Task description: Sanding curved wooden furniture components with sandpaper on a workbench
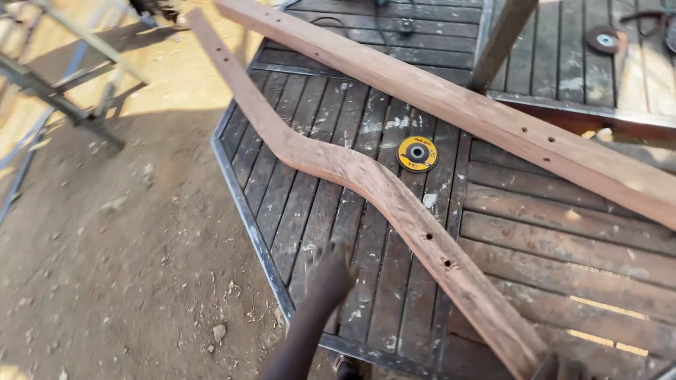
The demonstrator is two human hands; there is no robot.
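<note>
Broadly, the slatted desk [317, 211] carries a curved wooden beam [366, 179], its long axis running from 11 o'clock to 5 o'clock. At 2 o'clock of the left hand [329, 276], whose blurred fingers look spread and empty, it lies near. The right hand [563, 369] touches its lower end, grip unclear. No containers show.

Reddish-brown curved beam [366, 179], yellow-and-black disc [417, 153].

One head-worn camera looks steeply down, close over the slatted table [310, 197], facing toward twelve o'clock; no second view.
</note>
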